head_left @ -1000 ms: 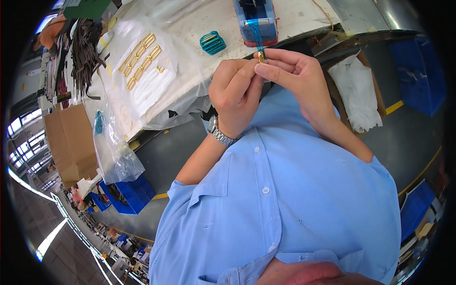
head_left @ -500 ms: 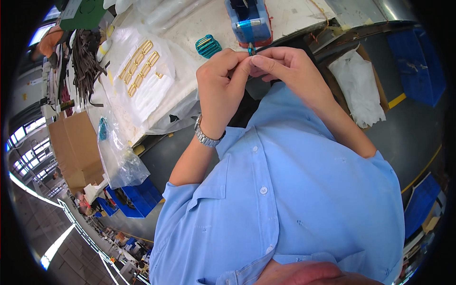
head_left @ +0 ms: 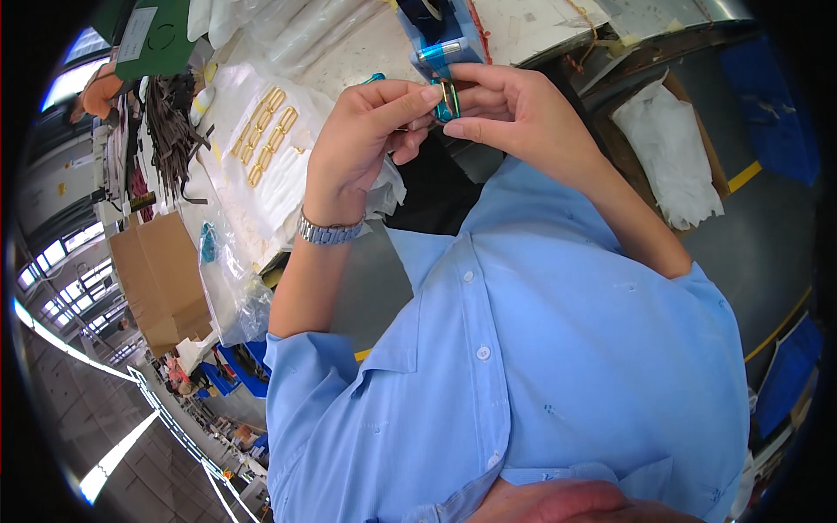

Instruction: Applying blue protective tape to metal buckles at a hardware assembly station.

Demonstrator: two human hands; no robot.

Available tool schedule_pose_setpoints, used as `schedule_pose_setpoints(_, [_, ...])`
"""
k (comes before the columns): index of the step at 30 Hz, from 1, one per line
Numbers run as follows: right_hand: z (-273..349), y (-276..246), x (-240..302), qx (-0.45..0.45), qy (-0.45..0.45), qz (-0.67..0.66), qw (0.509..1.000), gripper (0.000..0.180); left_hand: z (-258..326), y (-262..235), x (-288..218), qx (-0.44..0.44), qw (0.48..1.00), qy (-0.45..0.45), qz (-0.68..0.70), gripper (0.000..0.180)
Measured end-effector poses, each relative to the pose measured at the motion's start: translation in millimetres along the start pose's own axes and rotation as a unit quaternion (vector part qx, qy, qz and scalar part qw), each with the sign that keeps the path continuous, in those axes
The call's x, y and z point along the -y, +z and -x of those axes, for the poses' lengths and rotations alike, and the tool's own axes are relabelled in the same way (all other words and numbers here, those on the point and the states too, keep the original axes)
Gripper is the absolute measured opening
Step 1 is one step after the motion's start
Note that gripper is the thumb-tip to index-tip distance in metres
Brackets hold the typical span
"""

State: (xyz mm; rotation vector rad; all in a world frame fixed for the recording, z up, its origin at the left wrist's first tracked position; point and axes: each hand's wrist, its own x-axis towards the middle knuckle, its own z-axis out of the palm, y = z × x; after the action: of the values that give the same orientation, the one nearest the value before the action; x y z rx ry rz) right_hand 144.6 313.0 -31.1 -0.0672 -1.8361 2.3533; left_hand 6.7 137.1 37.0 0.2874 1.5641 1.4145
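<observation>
Strips of dark material (head_left: 177,131) lie bunched at our far left, and beside them gold buckles (head_left: 277,135) sit in two rows on white sheeting over the desk (head_left: 523,35). Past our left hand (head_left: 366,131) peeks a teal item (head_left: 373,78), mostly covered by it. That hand reaches up from the lower left, a metal watch (head_left: 330,231) on its wrist, thumb and fingers clamped on the left side of a teal-and-gold piece (head_left: 448,101). The piece is up between both hands, just below the blue dispenser (head_left: 464,35) at the desk's edge. We judge the step in hand to be wrapping teal film round gold metal; the next move would call for a firm pinch and a steady turn, keeping the film flat. Our right hand (head_left: 510,105) faces the left one, its forearm slanting up and inward, fingers curled at the piece's right side and thumb just beneath. Fingers crowd that spot, so we cannot tell whether this hand truly grips. Farther right, white plastic (head_left: 664,161) lies in a brown carton (head_left: 703,131).
</observation>
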Motion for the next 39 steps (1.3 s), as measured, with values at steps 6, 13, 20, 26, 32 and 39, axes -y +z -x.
schedule_pose_setpoints(6, [-8, 3, 10, -0.008, -0.054, 0.061, 0.997, 0.045, -10, -8, -23, 0.036, 0.995, -0.090, 0.015, 0.027])
schedule_pose_setpoints(13, [-9, 7, -2, -0.066, -0.082, 0.040, 0.994, 0.038, -22, -14, -26, 0.067, 0.983, -0.152, 0.077, 0.025])
schedule_pose_setpoints(20, [-9, 8, 5, -0.080, -0.061, 0.061, 0.993, 0.037, 2, 1, 2, -0.082, 0.996, 0.018, -0.021, 0.020])
schedule_pose_setpoints(26, [-10, 10, 15, -0.057, -0.001, -0.025, 0.998, 0.036, 9, 34, 56, -0.196, 0.860, 0.378, -0.283, 0.018])
schedule_pose_setpoints(32, [-5, 15, 21, -0.070, 0.016, -0.039, 0.997, 0.035, -13, 48, 83, -0.304, 0.727, 0.535, -0.304, 0.015])
schedule_pose_setpoints(39, [12, 22, 18, -0.104, 0.076, -0.040, 0.991, 0.036, -15, 48, 92, -0.295, 0.688, 0.581, -0.319, 0.011])
